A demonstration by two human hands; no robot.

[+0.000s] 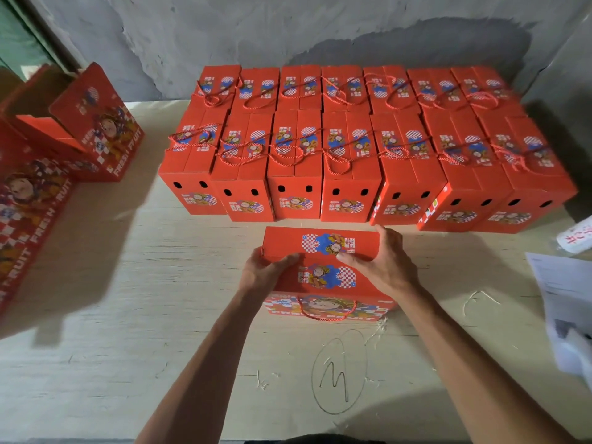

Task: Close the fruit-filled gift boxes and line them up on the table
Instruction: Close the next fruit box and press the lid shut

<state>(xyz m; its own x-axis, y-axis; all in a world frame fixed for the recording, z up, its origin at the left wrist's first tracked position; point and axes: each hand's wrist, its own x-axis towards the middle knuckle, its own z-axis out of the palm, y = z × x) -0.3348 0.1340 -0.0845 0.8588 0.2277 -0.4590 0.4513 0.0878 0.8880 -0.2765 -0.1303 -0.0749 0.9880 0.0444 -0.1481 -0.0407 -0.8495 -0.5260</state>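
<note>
At centre of the surface point(128, 283), both hands sit on one red gift box point(323, 274). Left hand point(264, 272) grips the box's left end, fingers curled over the top edge of the near flap. Right hand point(382, 262) lies over the right end, fingers mostly straight and pressing down on the lid, thumb reaching in along the seam between the two top flaps. Both flaps are down and meet at the middle; printed cartoon panels show on each. Box's red rope handle point(326, 310) hangs loose down the near side, over the "FRESH FRUIT" print.

Just beyond the box, apart from it by a narrow strip of bare surface, stand two rows of closed red boxes point(352, 161): seven in the front row, seven behind, packed side by side, rope handles lying across their tops. Back row sits against a grey wall point(288, 33).

Far left: several open boxes point(93, 123) of the same print, flaps up, blurred. Right edge: white papers point(563, 302) lying on the surface. Near edge, below the box: a pencilled circle with a scribble point(339, 373) drawn on the surface, plus a few pale straw-like strands point(477, 299) scattered to the right.
</note>
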